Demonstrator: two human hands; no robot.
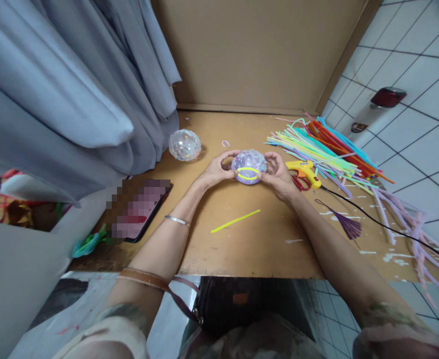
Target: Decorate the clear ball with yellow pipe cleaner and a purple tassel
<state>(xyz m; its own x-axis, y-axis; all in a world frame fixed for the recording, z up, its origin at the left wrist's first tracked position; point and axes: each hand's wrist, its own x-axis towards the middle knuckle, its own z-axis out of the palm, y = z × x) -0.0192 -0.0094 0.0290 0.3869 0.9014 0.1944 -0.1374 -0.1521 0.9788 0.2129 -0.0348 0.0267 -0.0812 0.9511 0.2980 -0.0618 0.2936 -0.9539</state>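
Note:
My left hand and my right hand grip opposite sides of a clear, shiny half-ball dome with a purplish rim. A bent yellow pipe cleaner curves along its near side, its ends close to my thumbs. Both hands are closed, thumbs at the front. On the table nearer to me lies a straight yellow pipe cleaner. Beyond my left hand rests a second clear, sparkly ball-like piece. A small pink curl lies just past the dome.
Right of my hands are a yellow glue gun with a black cord, red-handled scissors, a pile of coloured pipe cleaners and a purple tassel. At left lies a phone-like device, its screen blurred, below a grey curtain.

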